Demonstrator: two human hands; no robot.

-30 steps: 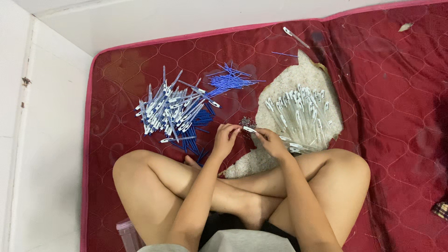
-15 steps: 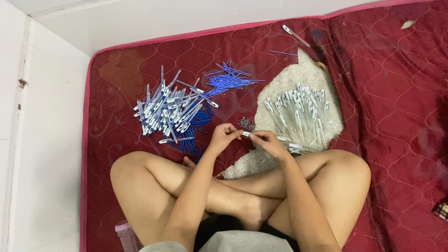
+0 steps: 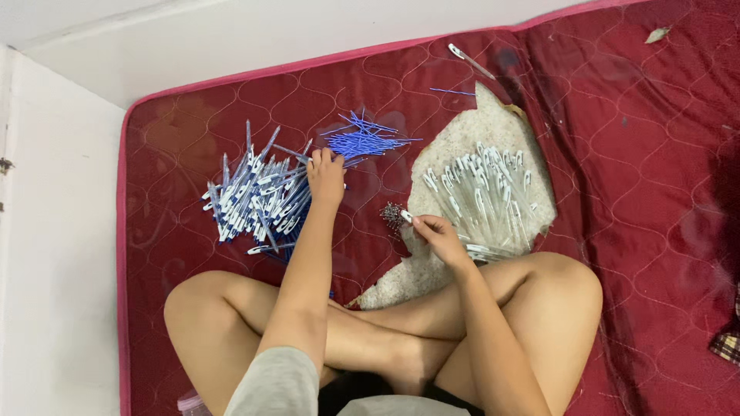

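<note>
I sit cross-legged on a red quilted mat [image 3: 640, 177]. My left hand [image 3: 326, 176] has reached forward onto the right edge of a heap of assembled blue-and-white pens [image 3: 258, 200], fingers curled on them. Just beyond it lies a bundle of thin blue refills [image 3: 362, 142]. My right hand [image 3: 435, 235] pinches a small white pen part beside a little cluster of tiny metal springs [image 3: 393, 214]. To its right, a row of clear pen barrels [image 3: 482, 196] lies on a beige cloth [image 3: 470, 131].
A white wall [image 3: 54, 254] borders the mat on the left and at the back. A single loose pen [image 3: 470, 62] lies near the mat's far edge. A small scrap [image 3: 657, 34] rests at the top right, and a checked cloth corner [image 3: 728, 343] shows at the right edge.
My left hand left the right hand and stretched forward to the pile of assembled pens. The right hand stayed near the springs, still pinching a small part.
</note>
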